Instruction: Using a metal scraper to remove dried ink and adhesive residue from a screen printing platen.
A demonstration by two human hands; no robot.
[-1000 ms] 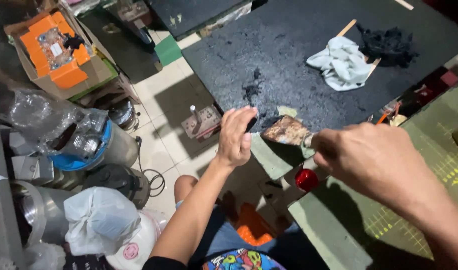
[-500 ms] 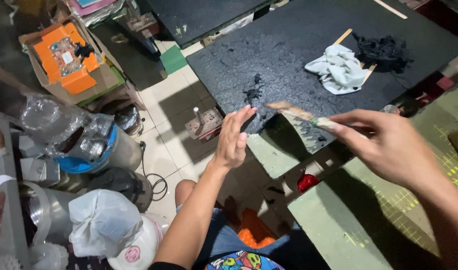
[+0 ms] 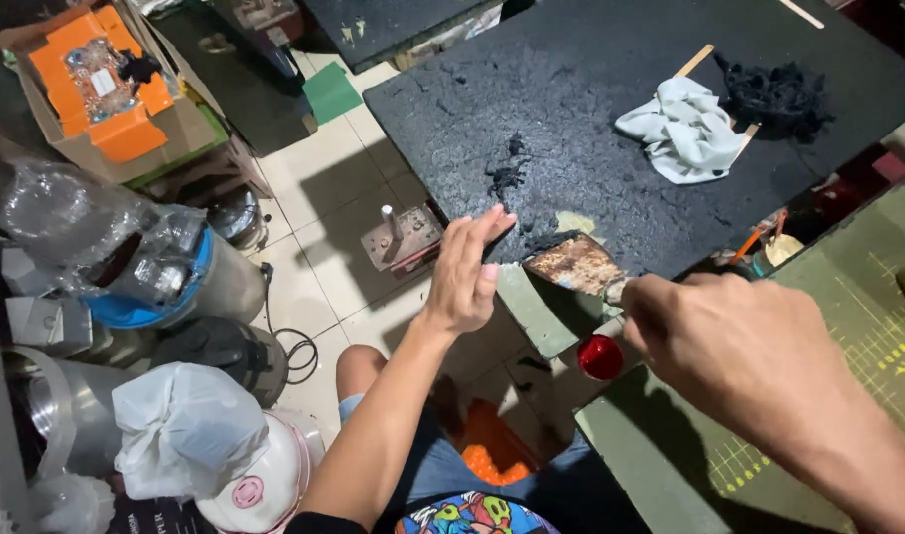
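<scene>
My right hand (image 3: pixel 744 346) grips the handle of a rusty scraper (image 3: pixel 576 265), whose blade lies flat against the near edge of a black, rough-coated board (image 3: pixel 611 109). My left hand (image 3: pixel 467 272) is held flat with fingers together, just left of the blade at the board's front corner, holding nothing. Small clumps of black residue (image 3: pixel 507 176) sit on the board above my left hand. A pale patch shows on the board right beside the blade tip.
A white rag (image 3: pixel 685 129) and a heap of black fluff (image 3: pixel 774 94) lie on the board's far right. A green cutting mat (image 3: pixel 848 326) is at the right. A red cap (image 3: pixel 600 356) sits below the scraper. A cardboard box (image 3: pixel 96 89), metal drums and bags crowd the left floor.
The scraper has come back down from a raised, edge-on position to lie flat at the board's edge. My left hand has opened flatter and stayed beside the corner.
</scene>
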